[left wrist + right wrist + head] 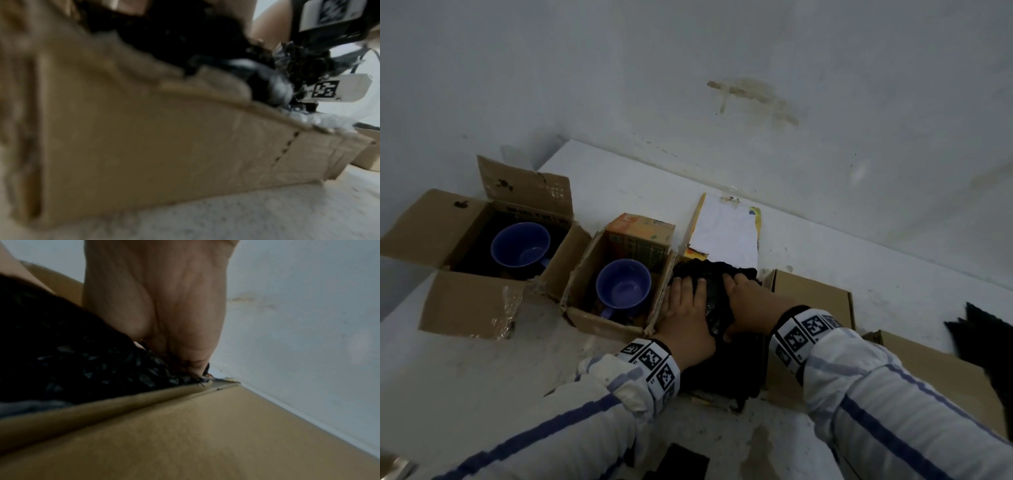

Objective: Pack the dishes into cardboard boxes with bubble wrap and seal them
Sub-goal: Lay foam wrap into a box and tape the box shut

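Both hands press down on a black, crinkled wrap (714, 284) that fills an open box at the middle of the head view. The left hand (686, 312) lies flat on the wrap's 9 o'clock side, fingers straight and spread, pointing toward 12. The right hand (748, 297) lies on the 3 o'clock side; the right wrist view shows its fingertips (197, 368) tucked down at the wrap's edge against the box wall (115, 404). Its fingers look bent at the tips, though I cannot tell whether they pinch the wrap or only push it. The two hands sit close, a strip of wrap showing between them. What the wrap covers is hidden.

At 9 o'clock from the hands, just beside them, a small box (599, 320) holds a blue mug (624, 287), upright, mouth open. Farther out at 9 to 10 o'clock a larger box (465, 310) with its flaps spread holds a second mug (521, 244), also upright. At 12 o'clock a white flap (726, 229) stands up behind the wrap. At 3 o'clock a closed box (815, 294) lies against the packed one. At 4 o'clock, well apart, black sheet (983, 329) shows at the frame edge. All rests on a white table (482, 387) set against a wall (688, 85). The left wrist view is blurred: brown cardboard (144, 146) close up, dark wrap above it.
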Tool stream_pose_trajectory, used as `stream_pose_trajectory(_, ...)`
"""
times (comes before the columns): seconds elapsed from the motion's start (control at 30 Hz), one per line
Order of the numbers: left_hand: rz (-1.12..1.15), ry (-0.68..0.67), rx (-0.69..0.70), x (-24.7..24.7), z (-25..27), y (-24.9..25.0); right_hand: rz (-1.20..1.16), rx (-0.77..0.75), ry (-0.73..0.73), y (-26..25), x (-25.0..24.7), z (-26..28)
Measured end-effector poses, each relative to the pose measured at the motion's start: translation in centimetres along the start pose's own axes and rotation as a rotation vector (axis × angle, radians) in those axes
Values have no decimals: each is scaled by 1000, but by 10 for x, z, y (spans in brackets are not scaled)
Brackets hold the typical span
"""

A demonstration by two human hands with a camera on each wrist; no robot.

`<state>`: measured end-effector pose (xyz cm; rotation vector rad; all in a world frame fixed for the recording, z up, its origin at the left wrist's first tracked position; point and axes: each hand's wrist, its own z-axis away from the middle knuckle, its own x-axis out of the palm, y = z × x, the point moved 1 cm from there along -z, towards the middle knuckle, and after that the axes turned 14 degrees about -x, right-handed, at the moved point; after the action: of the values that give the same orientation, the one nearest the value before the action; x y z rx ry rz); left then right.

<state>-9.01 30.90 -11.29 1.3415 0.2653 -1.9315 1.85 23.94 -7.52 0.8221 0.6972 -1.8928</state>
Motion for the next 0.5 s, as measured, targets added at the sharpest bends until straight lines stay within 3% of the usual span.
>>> stream_pose_trajectory(0.17, 7, 9, 2, 0, 2, -1, 114, 6, 10, -2, -7, -3)
stream_pose_trajectory(0.5, 30, -42, 21, -3, 5, -1, 295, -4, -148, -12, 15, 30)
